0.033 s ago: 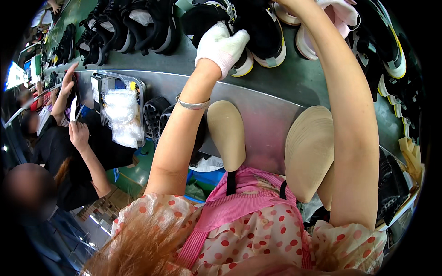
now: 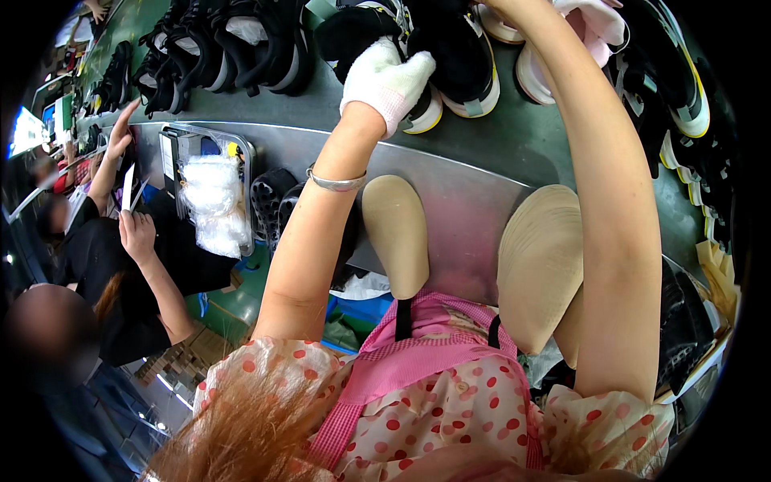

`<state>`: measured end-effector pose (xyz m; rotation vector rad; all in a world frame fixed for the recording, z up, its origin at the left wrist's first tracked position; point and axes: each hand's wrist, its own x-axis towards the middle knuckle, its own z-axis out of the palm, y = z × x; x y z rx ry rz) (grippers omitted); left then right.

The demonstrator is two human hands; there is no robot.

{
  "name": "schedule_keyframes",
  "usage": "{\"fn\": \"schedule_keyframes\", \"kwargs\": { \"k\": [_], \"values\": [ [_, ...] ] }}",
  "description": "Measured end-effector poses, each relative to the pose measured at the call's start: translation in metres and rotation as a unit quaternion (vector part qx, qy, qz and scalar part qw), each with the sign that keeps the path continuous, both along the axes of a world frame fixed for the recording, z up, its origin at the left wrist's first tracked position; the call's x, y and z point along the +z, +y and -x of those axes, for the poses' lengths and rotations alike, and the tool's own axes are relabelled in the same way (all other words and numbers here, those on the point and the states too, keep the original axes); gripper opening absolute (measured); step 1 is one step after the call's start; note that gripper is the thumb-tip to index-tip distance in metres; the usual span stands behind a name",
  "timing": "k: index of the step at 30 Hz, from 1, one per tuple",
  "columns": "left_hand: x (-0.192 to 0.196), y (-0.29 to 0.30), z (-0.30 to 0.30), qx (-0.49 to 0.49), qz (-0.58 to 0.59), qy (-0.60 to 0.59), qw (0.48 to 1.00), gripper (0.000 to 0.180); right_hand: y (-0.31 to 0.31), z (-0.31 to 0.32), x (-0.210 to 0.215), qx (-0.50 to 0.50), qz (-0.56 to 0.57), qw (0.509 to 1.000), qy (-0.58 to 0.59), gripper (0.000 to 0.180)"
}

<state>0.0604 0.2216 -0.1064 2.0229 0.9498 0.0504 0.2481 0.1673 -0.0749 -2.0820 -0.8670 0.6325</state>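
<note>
Left hand: our left hand (image 2: 387,80), in a white glove, is curled down over a black shoe with a white sole (image 2: 450,60) at 12 o'clock — fingers closed on its upper, likely steadying it.
Right hand: our right hand (image 2: 502,6) leaves the picture at 1 o'clock by a pink and white shoe (image 2: 578,40); we cannot tell whether it is open or closed.
Belt: both shoes lie on the green conveyor belt (image 2: 514,136) — rows of black shoes (image 2: 209,48) run toward 10 o'clock.
Nearer us: two tan insoles (image 2: 397,233) stand against the metal ledge (image 2: 458,193).
Beside us: at 9 o'clock another person's hand (image 2: 138,234) holds a white card (image 2: 128,189).
</note>
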Motion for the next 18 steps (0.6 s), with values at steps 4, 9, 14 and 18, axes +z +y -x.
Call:
{"fn": "schedule_keyframes", "kwargs": {
  "k": [4,9,14,18],
  "values": [
    [0.013,0.013,0.013,-0.025,0.029,-0.030,0.999,0.047,0.003,0.005,-0.003,-0.024,-0.011,1.000,0.001,0.034],
    [0.036,0.056,0.038,0.029,0.218,-0.079,0.972,0.029,0.003,0.006,-0.003,-0.056,0.001,0.998,-0.004,0.033],
    [0.023,0.078,0.064,0.000,0.225,-0.176,0.958,0.023,-0.001,0.015,0.007,-0.056,-0.033,0.997,0.043,0.032],
    [0.026,0.069,0.062,0.016,0.246,-0.184,0.951,0.025,-0.007,0.023,0.011,-0.052,-0.065,0.994,0.064,0.031]
  ]
}}
